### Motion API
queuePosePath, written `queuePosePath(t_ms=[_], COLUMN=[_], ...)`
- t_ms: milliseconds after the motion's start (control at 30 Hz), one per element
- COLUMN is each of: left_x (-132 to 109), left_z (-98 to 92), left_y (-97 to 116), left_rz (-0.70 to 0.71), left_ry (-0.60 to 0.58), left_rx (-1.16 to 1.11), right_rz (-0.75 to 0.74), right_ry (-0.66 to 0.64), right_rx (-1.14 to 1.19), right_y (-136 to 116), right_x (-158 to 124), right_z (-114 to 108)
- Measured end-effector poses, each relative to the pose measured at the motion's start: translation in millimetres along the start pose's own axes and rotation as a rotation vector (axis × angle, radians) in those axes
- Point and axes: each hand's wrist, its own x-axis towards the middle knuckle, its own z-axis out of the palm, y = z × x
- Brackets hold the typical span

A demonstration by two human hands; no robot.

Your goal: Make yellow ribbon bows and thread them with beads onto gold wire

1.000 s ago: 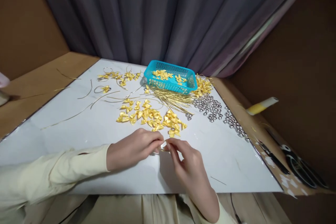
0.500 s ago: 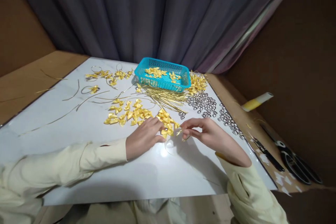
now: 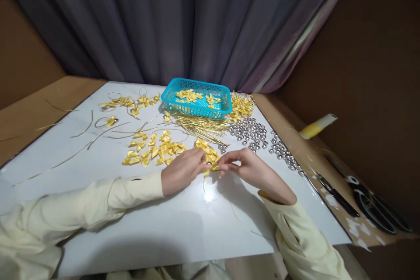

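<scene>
My left hand [image 3: 184, 170] is closed, thumb and fingertips pinching a yellow ribbon bow [image 3: 206, 173] with a silver bead at its middle. Against the bow's right side, my right hand [image 3: 251, 170] is pinched shut on a thin gold cord [image 3: 215, 167], most of it hidden by the fingers. A thin strand hangs below the bow. Just beyond the fingertips lies a heap of yellow bows [image 3: 201, 144], and more loose bows [image 3: 164, 148] spread to the left.
A blue basket [image 3: 197, 113] holds yellow bows. Before it lies a bundle of gold cords [image 3: 200, 127]; silver beads [image 3: 251, 133] are scattered to the right. Bows with cord loops [image 3: 131, 103] lie at back left. Pliers [image 3: 337, 197] and scissors [image 3: 374, 205] rest at the right edge.
My right hand has moved left to meet the left hand, bringing the gold cord to the bow. The bow is now held between both hands' fingertips. The view has shifted slightly.
</scene>
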Motion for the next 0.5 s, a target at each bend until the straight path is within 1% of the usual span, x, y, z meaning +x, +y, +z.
queuePosePath(t_ms=[133, 200, 267, 333, 400, 500], left_x=[3.4, 4.1, 5.1, 6.4, 7.2, 6.7], left_z=[10.4, 11.8, 8.3, 1.0, -7.4, -16.8], left_y=[-3.2, -4.3, -2.7, 1.7, 7.4, 13.8], left_rz=[0.064, 0.084, 0.097, 0.094, 0.092, 0.135], left_ry=[-0.005, 0.010, 0.031, 0.048, 0.052, 0.045], left_rx=[0.132, 0.140, 0.082, -0.010, -0.081, -0.104], right_rz=[0.050, 0.081, 0.098, 0.106, 0.104, 0.068], right_ry=[0.022, 0.020, 0.003, -0.002, 0.042, 0.163], right_rx=[0.129, 0.223, 0.307, 0.358, 0.361, 0.237], right_y=[4.5, 5.4, 5.0, 3.5, 0.9, -3.5], right_x=[-1.2, -1.8, -2.1, -2.4, -3.2, -5.8], right_z=[-3.6, -2.9, -0.5, 2.7, 5.7, 8.9])
